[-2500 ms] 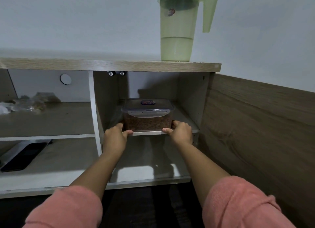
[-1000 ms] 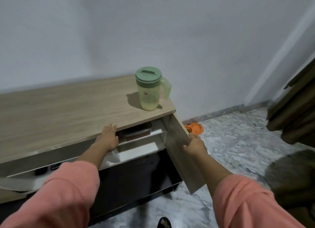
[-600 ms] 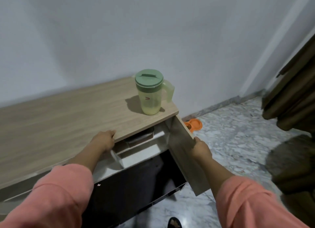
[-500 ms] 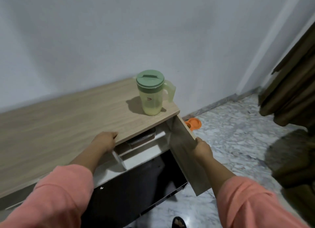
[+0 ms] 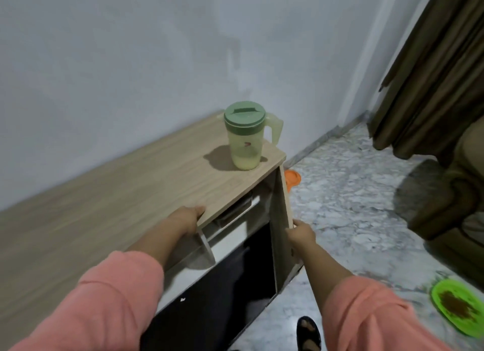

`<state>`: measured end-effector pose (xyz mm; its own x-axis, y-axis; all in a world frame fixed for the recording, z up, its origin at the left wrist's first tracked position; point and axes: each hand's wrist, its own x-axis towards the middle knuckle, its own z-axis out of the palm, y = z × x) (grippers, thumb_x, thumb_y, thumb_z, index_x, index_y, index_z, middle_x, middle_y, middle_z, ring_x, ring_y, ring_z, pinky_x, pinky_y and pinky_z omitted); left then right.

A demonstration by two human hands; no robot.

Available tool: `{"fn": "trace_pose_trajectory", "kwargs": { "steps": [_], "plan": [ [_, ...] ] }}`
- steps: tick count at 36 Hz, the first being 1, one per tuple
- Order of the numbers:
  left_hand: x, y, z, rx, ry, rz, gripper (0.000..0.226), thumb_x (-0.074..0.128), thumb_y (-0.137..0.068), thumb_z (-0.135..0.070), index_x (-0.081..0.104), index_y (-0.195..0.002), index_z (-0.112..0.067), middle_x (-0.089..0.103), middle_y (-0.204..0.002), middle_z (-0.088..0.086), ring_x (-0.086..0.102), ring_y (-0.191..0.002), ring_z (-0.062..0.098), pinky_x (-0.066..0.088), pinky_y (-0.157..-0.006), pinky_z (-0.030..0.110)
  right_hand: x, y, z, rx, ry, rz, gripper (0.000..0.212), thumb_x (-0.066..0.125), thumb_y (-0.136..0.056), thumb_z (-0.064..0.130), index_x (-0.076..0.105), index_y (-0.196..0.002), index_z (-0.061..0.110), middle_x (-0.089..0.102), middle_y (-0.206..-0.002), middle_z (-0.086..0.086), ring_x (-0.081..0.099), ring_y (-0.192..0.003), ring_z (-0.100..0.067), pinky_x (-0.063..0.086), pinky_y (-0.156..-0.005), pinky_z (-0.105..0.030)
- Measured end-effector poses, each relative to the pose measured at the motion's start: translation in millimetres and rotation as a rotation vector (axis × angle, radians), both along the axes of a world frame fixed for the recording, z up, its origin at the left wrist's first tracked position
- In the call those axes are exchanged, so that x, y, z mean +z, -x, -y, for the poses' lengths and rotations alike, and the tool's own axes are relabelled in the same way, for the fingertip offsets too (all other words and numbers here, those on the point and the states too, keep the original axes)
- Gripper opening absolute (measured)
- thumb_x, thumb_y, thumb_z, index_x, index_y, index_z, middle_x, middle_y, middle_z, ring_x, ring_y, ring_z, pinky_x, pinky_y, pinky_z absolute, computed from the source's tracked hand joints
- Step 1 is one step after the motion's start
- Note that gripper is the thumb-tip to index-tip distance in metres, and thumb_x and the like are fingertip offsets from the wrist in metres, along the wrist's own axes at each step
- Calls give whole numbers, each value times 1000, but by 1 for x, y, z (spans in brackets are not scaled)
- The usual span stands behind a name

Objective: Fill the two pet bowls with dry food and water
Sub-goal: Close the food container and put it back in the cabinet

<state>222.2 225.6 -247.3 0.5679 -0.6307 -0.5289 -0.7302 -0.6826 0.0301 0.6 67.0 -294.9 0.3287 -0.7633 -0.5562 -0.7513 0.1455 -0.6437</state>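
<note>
A pale green water jug [image 5: 245,135] with a darker green lid stands on the right end of the wooden cabinet top [image 5: 110,201]. My left hand [image 5: 187,217] rests on the top's front edge. My right hand [image 5: 300,231] grips the edge of the open cabinet door [image 5: 281,232]. The clear food container [image 5: 234,211] sits on the shelf inside, mostly hidden under the top. A green bowl [image 5: 457,307] with brown dry food lies on the floor at lower right. An orange bowl [image 5: 292,179] peeks out behind the door.
The floor [image 5: 348,206] is grey marble. A brown curtain [image 5: 432,70] and a dark upholstered seat [image 5: 450,201] stand on the right. My sandalled foot [image 5: 309,333] is on the floor in front of the cabinet.
My hands left the food container on the shelf; I stood up. My left hand went to the cabinet top, my right to the door, which has swung slightly inward. The green bowl came into view.
</note>
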Motion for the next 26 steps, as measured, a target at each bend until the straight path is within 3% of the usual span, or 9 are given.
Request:
{"fn": "trace_pose_trajectory", "kwargs": {
  "steps": [3, 5, 9, 13, 16, 19, 22, 26],
  "plan": [
    [-2, -2, -1, 2, -4, -16, 73, 52, -91, -12, 17, -153, -27, 36, -152, 14, 42, -135, 29, 32, -110, 29, -6, -14, -19, -68, -103, 51, 36, 57, -89, 24, 62, -123, 16, 67, -115, -14, 62, -96, -30, 52, -92, -42],
    [-3, -3, -3, 10, -3, -23, 75, 52, -91, -10, 14, -154, -27, 34, -152, 15, 41, -136, 30, 32, -111, 30, -9, -24, -31, -69, -148, 51, 37, 59, -88, 29, 64, -121, 13, 67, -116, -12, 63, -100, -30, 53, -91, -40],
    [-1, -2, -4, 2, 7, -37, 76, 51, -92, -7, 12, -154, -26, 32, -154, 13, 37, -139, 29, 29, -113, 31, -3, -45, -58, -141, -279, 61, 32, 64, -84, 26, 65, -112, 10, 65, -113, -14, 64, -101, -34, 56, -68, -40],
    [-4, -6, -7, -15, 6, -43, 76, 50, -92, -9, 11, -154, -27, 31, -155, 11, 37, -139, 28, 29, -114, 31, -8, -68, -79, -184, -327, 105, 30, 65, -82, 23, 64, -107, 6, 66, -108, -17, 65, -99, -35, 59, -76, -46],
    [-7, -8, -8, -30, 12, -47, 74, 47, -93, -7, 10, -154, -28, 27, -157, 9, 33, -142, 27, 27, -115, 31, -8, -86, -89, -255, -365, 146, 34, 67, -85, 21, 61, -113, 2, 62, -112, -18, 64, -101, -38, 58, -59, -38],
    [-8, -11, -8, -27, 16, -54, 75, 48, -93, -8, 11, -154, -29, 27, -157, 11, 34, -141, 28, 28, -114, 30, -9, -103, -100, -247, -347, 138, 40, 72, -80, 27, 61, -109, 2, 62, -100, -15, 66, -96, -37, 59, -76, -43],
    [-9, -12, -8, -32, 24, -63, 75, 48, -93, -8, 10, -154, -28, 26, -157, 12, 35, -140, 28, 29, -112, 29, -18, -118, -112, -225, -234, 136, 44, 73, -73, 33, 62, -104, 4, 67, -100, -15, 69, -88, -35, 59, -77, -44],
    [-11, -13, -10, -57, 10, -82, 78, 50, -90, -10, 9, -154, -28, 24, -159, 7, 35, -141, 25, 30, -115, 30, -21, -130, -124, -220, -122, 141, 48, 72, -77, 30, 56, -113, 4, 64, -113, -14, 63, -105, -31, 50, -84, -30]
  ]
}}
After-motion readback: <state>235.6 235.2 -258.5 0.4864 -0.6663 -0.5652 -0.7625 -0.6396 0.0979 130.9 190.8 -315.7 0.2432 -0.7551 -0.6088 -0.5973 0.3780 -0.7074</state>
